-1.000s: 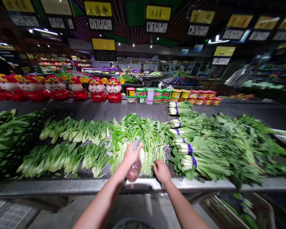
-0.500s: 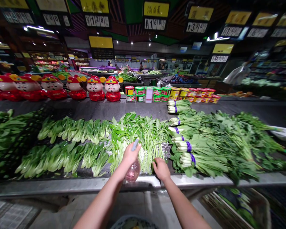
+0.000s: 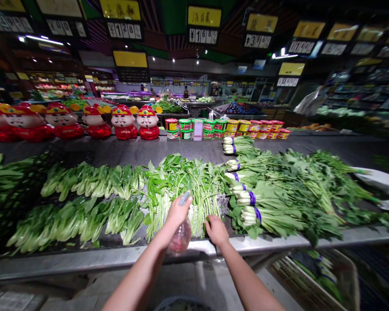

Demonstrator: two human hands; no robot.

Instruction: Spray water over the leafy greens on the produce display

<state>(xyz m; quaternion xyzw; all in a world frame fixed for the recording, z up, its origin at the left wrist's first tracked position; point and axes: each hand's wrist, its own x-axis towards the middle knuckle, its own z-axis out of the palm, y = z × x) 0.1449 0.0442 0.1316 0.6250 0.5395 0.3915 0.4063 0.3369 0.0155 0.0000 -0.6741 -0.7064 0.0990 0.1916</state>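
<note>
Seemingly mid-misting, left hand [image 3: 177,212] wraps its grip round a bottle [image 3: 181,238], lower centre; right hand [image 3: 218,230], grip unclear, by greens [image 3: 198,190]; next likely calls for steady aim.

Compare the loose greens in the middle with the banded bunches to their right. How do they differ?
The middle greens show no bands, while the bunches have purple bands.
The middle greens' stems point toward the person; the bunches' stem ends point left.
The middle greens' stems are thin and green, the bunches' thick and whitish.
Both are leafy and lie on the dark shelf.
</note>
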